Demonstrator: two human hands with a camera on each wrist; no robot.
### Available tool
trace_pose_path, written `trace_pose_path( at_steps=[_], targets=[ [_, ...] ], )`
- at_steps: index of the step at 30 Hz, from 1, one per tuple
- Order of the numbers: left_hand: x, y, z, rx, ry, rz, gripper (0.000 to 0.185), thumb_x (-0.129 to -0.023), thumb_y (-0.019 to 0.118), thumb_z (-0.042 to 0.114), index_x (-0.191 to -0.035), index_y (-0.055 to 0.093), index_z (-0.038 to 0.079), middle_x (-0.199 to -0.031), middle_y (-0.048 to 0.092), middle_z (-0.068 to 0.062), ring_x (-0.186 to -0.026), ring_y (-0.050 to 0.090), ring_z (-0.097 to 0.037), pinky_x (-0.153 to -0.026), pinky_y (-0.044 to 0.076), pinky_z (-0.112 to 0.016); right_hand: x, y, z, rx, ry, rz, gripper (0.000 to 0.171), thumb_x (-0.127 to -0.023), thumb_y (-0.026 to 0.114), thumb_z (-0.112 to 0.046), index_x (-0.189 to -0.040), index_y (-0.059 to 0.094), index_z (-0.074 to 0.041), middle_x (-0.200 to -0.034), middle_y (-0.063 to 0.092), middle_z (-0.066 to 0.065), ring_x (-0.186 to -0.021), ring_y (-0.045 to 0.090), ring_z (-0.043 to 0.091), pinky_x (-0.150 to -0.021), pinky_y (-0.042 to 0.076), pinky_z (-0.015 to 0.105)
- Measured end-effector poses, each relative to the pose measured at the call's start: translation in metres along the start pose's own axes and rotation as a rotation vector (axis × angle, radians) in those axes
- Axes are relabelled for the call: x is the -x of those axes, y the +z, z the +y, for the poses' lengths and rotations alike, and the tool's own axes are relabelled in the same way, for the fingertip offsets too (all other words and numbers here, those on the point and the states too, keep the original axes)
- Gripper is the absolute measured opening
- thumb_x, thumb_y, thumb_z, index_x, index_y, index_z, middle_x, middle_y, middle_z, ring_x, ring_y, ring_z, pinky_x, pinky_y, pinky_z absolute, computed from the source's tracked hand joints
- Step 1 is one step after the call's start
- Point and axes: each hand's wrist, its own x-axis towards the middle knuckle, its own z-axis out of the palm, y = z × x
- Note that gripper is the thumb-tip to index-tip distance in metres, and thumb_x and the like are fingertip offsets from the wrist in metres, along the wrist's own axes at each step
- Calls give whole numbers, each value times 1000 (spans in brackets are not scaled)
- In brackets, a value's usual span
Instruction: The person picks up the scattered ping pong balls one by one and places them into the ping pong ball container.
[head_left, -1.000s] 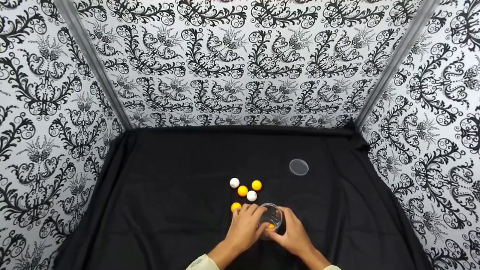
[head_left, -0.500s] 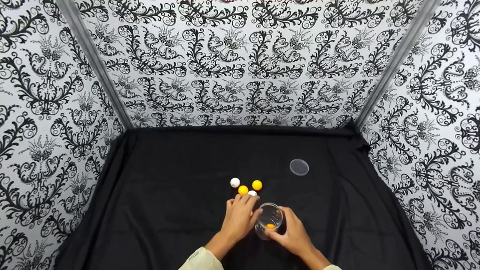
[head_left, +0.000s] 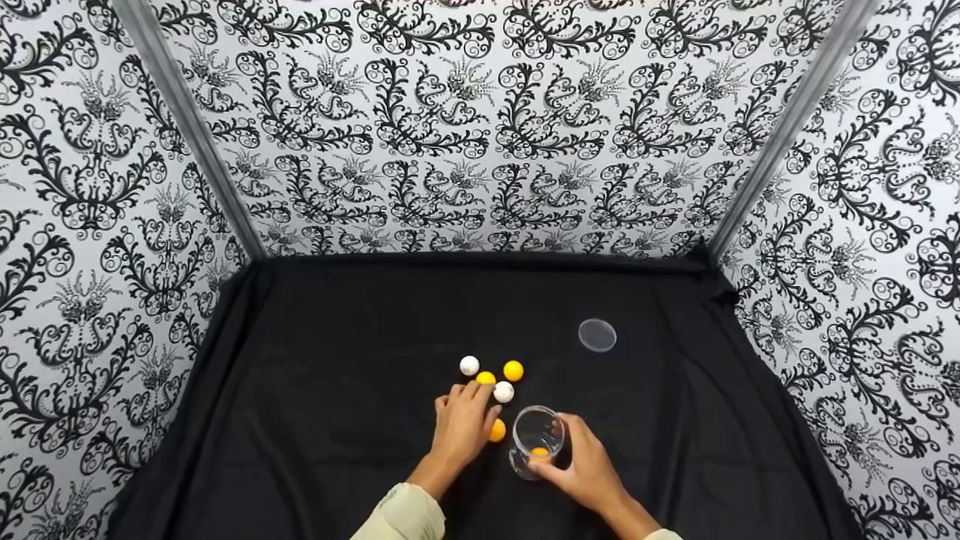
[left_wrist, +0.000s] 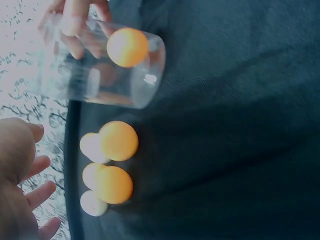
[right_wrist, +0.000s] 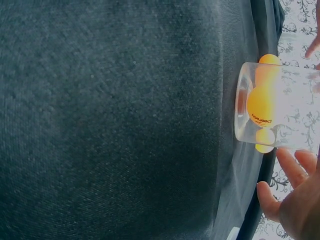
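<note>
My right hand [head_left: 589, 461] grips a clear plastic jar [head_left: 538, 427], tilted, with its mouth uncovered. Inside it sits one orange table tennis ball [left_wrist: 127, 47], printed with small lettering in the right wrist view. My left hand [head_left: 459, 426] hovers left of the jar over the cloth. Its fingers are spread and hold nothing in the left wrist view. By its thumb lies an orange ball [head_left: 497, 430]. Beyond the fingertips are a partly covered orange ball [head_left: 486, 378], another orange ball [head_left: 514, 370], a white ball [head_left: 504, 391] and a second white ball [head_left: 469, 365].
A clear round lid [head_left: 597, 335] lies flat at the back right. Black cloth [head_left: 337, 390] covers the table, with folds toward its sides. Walls with a black and white scroll pattern [head_left: 480, 135] stand behind and on both sides.
My left hand has moved left, away from the jar. The nearest orange ball has shifted right and toward me, from beyond the fingers to beside the thumb. The right hand and jar have hardly moved.
</note>
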Motion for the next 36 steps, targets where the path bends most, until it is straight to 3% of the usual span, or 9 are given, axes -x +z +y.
trace_pose_path(
  at_steps=[4, 9, 22, 29, 36],
  targets=[
    [-2, 9, -8, -2, -79, -74, 30, -97, 69, 31, -125, 65, 21, -119, 66, -1, -112, 59, -28, -91, 46, -59, -2, 0, 0, -11, 7, -1, 80, -67, 92, -52, -128, 58, -13, -115, 68, 6, -102, 67, 13, -88, 56, 35],
    [-1, 17, -17, -1, -131, -89, 28, -96, 71, 28, -123, 67, 22, -120, 66, 0, -112, 59, -28, -92, 46, -61, -3, 0, 1, -20, 7, -4, 80, -67, 92, -53, -127, 58, -14, -115, 69, 9, -103, 67, 10, -89, 56, 34],
    [7, 27, -27, -30, -143, -157, 34, -92, 75, 27, -125, 69, 22, -117, 67, -2, -110, 59, -29, -89, 46, -61, -1, 3, 1, -27, -1, 5, 82, -67, 92, -54, -126, 61, -6, -115, 69, 5, -102, 67, 11, -88, 56, 34],
    [14, 35, -32, -82, -139, -187, 35, -91, 77, 29, -124, 69, 23, -116, 67, -1, -109, 58, -29, -89, 46, -61, 0, 2, 0, -34, 5, 1, 79, -68, 91, -53, -127, 59, -13, -115, 69, 9, -103, 68, 15, -89, 56, 36],
    [16, 36, -31, -106, -150, -221, 37, -91, 76, 30, -125, 68, 23, -119, 67, -2, -111, 56, -30, -88, 45, -59, 1, -1, -1, -44, 52, -25, 82, -66, 92, -53, -128, 58, -11, -117, 68, 10, -104, 69, 19, -90, 56, 38]
  ],
)
